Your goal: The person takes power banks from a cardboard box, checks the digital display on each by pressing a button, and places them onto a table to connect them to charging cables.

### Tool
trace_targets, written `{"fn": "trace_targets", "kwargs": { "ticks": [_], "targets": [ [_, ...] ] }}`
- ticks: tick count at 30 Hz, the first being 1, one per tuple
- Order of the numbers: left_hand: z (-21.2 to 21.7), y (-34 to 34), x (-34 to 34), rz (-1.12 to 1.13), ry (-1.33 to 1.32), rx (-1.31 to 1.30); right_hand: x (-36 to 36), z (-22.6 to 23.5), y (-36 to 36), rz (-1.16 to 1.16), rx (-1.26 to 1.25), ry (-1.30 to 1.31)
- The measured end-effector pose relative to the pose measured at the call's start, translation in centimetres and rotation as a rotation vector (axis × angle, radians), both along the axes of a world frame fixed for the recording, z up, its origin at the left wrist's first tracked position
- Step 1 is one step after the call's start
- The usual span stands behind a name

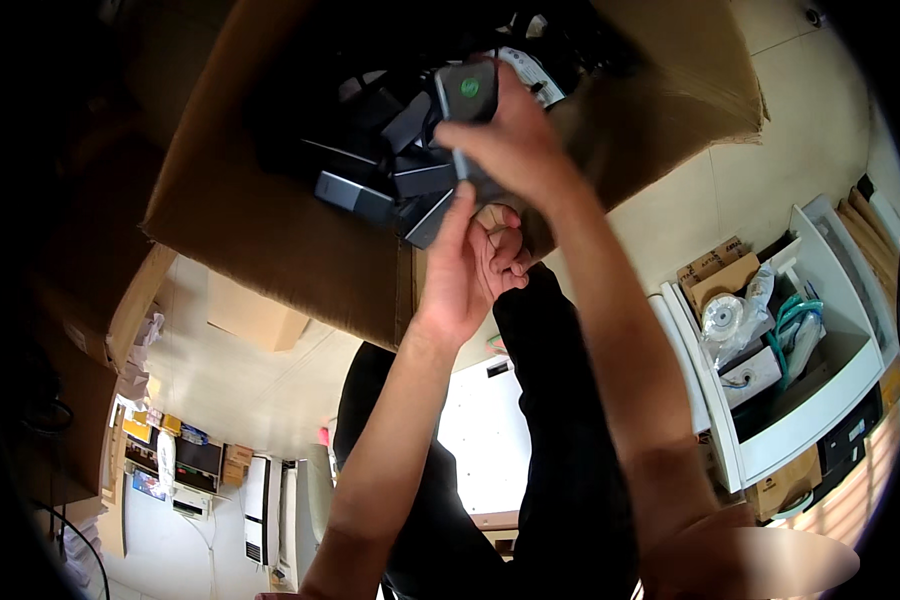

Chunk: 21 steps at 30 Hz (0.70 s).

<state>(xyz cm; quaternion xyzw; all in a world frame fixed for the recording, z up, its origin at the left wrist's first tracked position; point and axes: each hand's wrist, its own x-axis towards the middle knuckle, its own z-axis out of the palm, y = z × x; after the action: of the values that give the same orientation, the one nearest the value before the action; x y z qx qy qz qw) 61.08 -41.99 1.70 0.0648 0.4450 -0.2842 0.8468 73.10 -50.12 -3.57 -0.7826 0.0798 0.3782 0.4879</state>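
Note:
My right hand (520,135) is closed around a dark grey flat device (467,90) with a round green mark, held over a big cardboard box (270,240). Its fingers are partly hidden behind the device, and its outline is slightly blurred. Just below, my left hand (470,265) is turned palm up with loosely curled fingers and the thumb apart. No object shows in it; its thumb is close to the device's lower end, and I cannot tell whether they touch. Inside the box lie several dark block-shaped devices (355,195) in a jumbled pile.
An open white drawer (800,430) at the right holds a white roll, green cable and plastic bags. A smaller cardboard box (255,310) sits on the tiled floor at the left. A white panel (480,430) shows between my legs. Loose black cables hang at the far left.

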Motion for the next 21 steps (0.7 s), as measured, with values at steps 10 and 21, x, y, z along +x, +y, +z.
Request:
{"fn": "trace_targets", "kwargs": {
  "ticks": [10,21],
  "targets": [
    [0.3,-1.5,0.0,-0.083,0.169,0.290,12.1,-10.5,-8.0,0.752,-0.952,-0.368],
    [-0.5,-0.6,-0.9,-0.042,0.224,0.434,-6.1,-11.1,3.6,1.078,-0.675,-0.080]
  ]
}}
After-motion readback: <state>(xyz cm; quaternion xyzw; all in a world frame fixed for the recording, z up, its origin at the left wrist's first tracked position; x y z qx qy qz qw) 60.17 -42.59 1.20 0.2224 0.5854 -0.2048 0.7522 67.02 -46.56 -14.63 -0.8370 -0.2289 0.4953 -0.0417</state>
